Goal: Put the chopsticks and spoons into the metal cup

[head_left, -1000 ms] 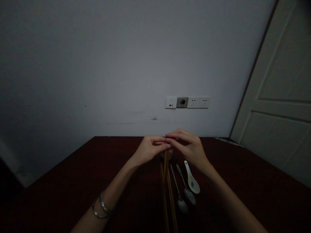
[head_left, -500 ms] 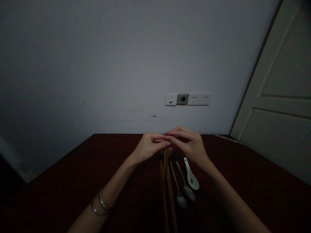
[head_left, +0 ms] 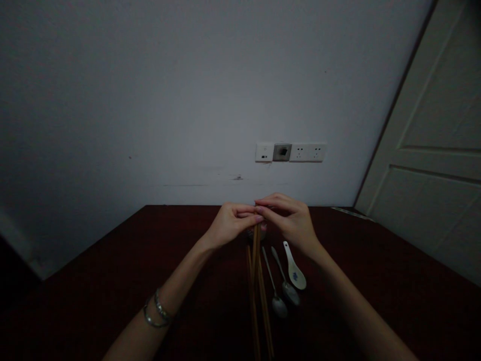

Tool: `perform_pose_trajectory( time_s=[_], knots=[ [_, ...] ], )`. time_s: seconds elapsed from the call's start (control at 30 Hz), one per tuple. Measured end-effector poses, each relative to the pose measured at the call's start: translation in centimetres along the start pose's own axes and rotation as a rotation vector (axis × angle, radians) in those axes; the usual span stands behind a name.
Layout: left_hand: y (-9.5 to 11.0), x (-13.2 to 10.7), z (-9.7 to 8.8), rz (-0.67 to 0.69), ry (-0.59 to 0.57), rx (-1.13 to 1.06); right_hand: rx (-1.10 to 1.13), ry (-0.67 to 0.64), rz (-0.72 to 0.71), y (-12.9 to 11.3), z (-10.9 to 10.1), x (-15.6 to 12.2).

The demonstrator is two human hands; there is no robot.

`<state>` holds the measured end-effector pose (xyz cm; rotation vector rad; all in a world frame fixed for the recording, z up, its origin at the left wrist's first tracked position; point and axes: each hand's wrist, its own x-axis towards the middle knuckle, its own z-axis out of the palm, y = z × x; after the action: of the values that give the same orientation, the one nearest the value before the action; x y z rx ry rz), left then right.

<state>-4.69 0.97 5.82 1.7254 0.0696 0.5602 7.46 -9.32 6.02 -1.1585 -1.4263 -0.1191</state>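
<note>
My left hand [head_left: 229,228] and my right hand [head_left: 291,220] meet fingertip to fingertip over the far middle of a dark red table [head_left: 112,281]. Both pinch the far ends of several long wooden chopsticks [head_left: 256,281], which run from the fingers back toward me. A small dark object sits under the fingertips, too hidden to name. Just right of the chopsticks lie two metal spoons [head_left: 280,293] and a white ceramic spoon [head_left: 293,271] with a blue mark. Bracelets circle my left wrist.
A white wall stands behind the table with a strip of sockets [head_left: 291,152]. A pale door [head_left: 432,160] is at the right. A thin light strip [head_left: 351,213] lies at the table's far right edge.
The hands and chopsticks keep the same grip. The whole scene has shifted slightly up in the picture as the head camera tilted.
</note>
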Motion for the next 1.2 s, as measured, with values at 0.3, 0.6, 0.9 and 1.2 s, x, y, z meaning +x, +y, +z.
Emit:
perform_pose_trajectory(
  time_s=[0.3, 0.6, 0.9, 1.2],
  knots=[
    [0.1, -0.2, 0.2, 0.001, 0.01, 0.007, 0.016, 0.013, 0.025, -0.2, 0.0, -0.1],
    [0.2, -0.2, 0.2, 0.042, 0.012, 0.048, -0.005, 0.016, -0.005, -0.2, 0.0, -0.2],
    [0.5, -0.2, 0.3, 0.038, -0.006, 0.063, -0.004, 0.002, 0.022, -0.4, -0.5, 0.2],
    [1.0, -0.2, -0.1, 0.051, 0.057, 0.072, 0.128, 0.045, 0.232, 1.1, -2.7, 0.8]
  ],
)
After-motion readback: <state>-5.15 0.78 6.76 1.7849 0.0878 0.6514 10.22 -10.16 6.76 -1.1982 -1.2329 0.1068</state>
